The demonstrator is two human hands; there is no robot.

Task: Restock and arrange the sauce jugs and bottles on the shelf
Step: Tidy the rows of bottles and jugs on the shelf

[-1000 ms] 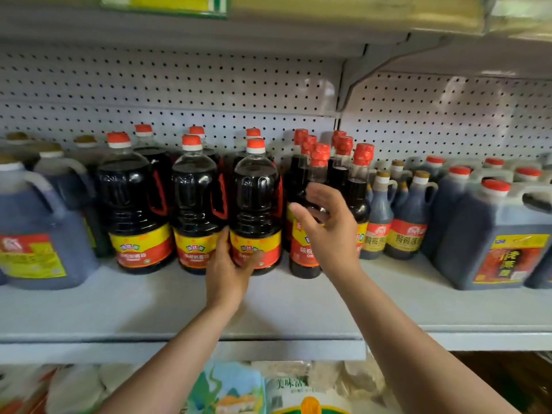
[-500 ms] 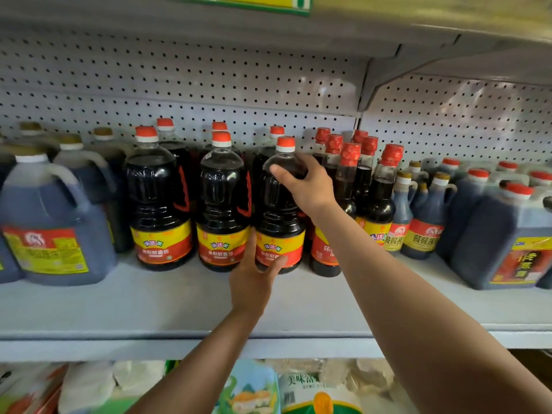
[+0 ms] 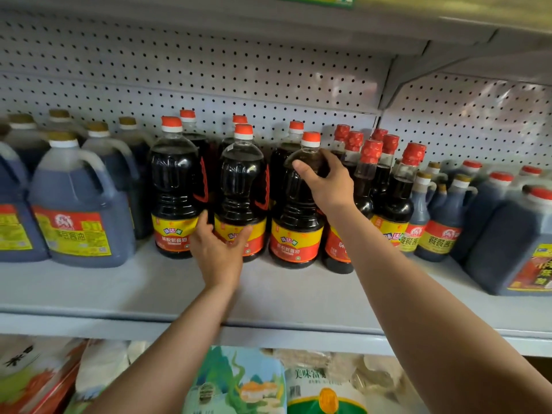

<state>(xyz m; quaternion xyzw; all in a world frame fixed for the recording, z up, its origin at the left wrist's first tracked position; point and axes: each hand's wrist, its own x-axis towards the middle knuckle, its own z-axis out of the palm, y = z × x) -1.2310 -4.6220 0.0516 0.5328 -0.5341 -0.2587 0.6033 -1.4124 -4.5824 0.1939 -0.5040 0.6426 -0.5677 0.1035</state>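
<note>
Left hand (image 3: 219, 252) now on middle jug (image 3: 242, 186)

A white pegboard back panel (image 3: 209, 76) rose behind the grey shelf (image 3: 119, 294). An upper shelf (image 3: 268, 22) overhung the panel. Lighting was soft.

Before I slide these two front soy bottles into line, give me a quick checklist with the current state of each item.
1. Left hand grips the middle bottle at its label: ok.
2. Right hand has a grip on the right bottle at its shoulder: ok.
3. Both bottles upright: ok.
4. Caps seated: ok.
5. Bare shelf in front: ok.
6. Gap to the slim bottles at right: cannot tell, forearm hides it.
</note>
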